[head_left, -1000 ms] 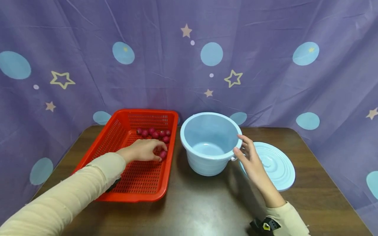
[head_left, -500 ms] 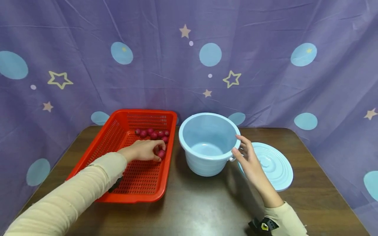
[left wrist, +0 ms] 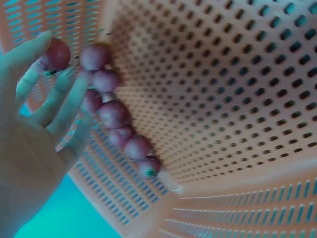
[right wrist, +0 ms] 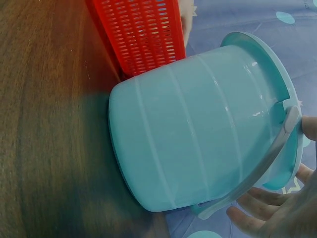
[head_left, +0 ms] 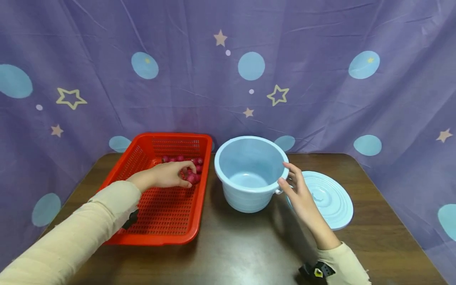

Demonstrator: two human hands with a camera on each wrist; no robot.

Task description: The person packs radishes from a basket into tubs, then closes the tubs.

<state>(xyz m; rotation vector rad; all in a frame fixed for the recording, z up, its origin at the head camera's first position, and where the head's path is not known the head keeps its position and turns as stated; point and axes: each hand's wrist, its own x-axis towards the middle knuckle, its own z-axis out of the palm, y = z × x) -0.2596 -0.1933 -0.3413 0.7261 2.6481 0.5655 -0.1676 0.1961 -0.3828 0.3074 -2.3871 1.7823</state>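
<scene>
Your left hand (head_left: 164,175) apparently pinches a round red radish (left wrist: 56,53) | right hand (head_left: 301,194) grips light-blue plastic bucket (head_left: 246,201) | loose pinch could drop radish

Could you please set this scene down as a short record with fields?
Left hand: pinching a round red piece of produce in the basket
Right hand: fingers touching the bucket
Basket: red, with similar pieces clustered inside
Bucket: light blue, upright, uncovered
Lid: light blue, lying on the table
Backdrop: purple cloth, stars and dots
</scene>
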